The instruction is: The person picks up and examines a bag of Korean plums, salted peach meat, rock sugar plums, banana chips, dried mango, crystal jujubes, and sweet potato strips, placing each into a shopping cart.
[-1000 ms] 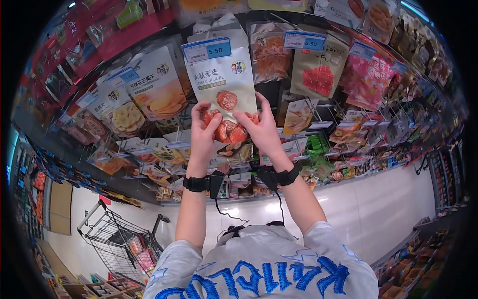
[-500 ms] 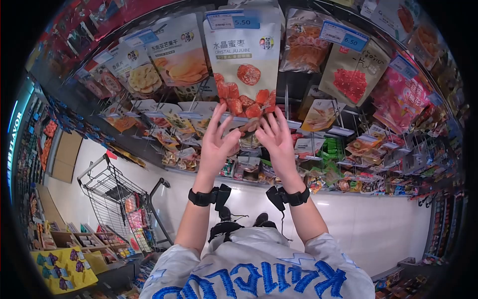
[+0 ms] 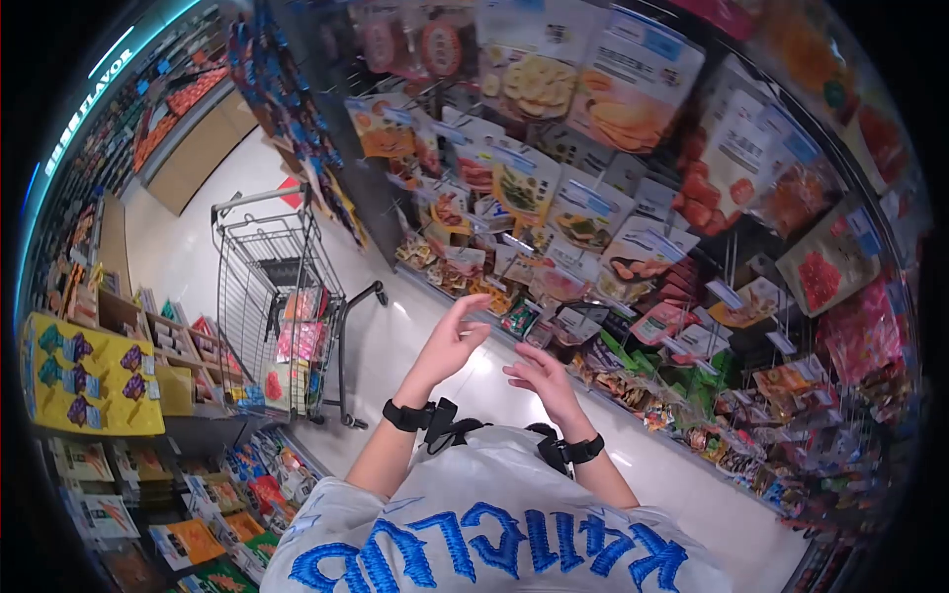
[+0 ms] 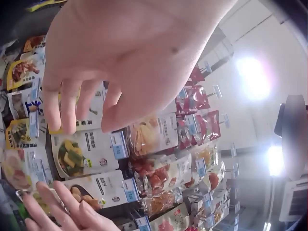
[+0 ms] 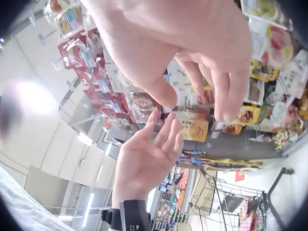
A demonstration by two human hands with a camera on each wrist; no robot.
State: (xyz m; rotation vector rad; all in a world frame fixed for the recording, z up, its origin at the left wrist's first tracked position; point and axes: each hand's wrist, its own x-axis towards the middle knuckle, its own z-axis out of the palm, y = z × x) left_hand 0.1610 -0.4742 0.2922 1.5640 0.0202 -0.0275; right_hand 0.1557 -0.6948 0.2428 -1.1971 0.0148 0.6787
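Note:
Both hands are raised in front of the body and hold nothing. The left hand (image 3: pixel 452 341) has its fingers loosely extended; in the left wrist view its palm side fills the top. My right hand (image 3: pixel 546 381) is a little lower and to the right, fingers relaxed, and fills the top of the right wrist view. The pouch of crystal jujube (image 3: pixel 714 173) hangs on the rack at the upper right, well apart from both hands. Left of it hangs a dried mango pouch (image 3: pixel 633 89). Lower snack packets (image 3: pixel 583 212) hang beyond the hands.
A wire shopping cart (image 3: pixel 272 247) with several bags in it stands on the white floor to the left. Behind it is a cardboard-coloured display (image 3: pixel 198 158). A yellow board (image 3: pixel 94 376) with small hanging items and packet shelves (image 3: pixel 188 544) line the lower left.
Both hands let go of the jujube pouch, which stays on the rack, and drew back toward the body. The head view has turned left, bringing the cart nearer the middle.

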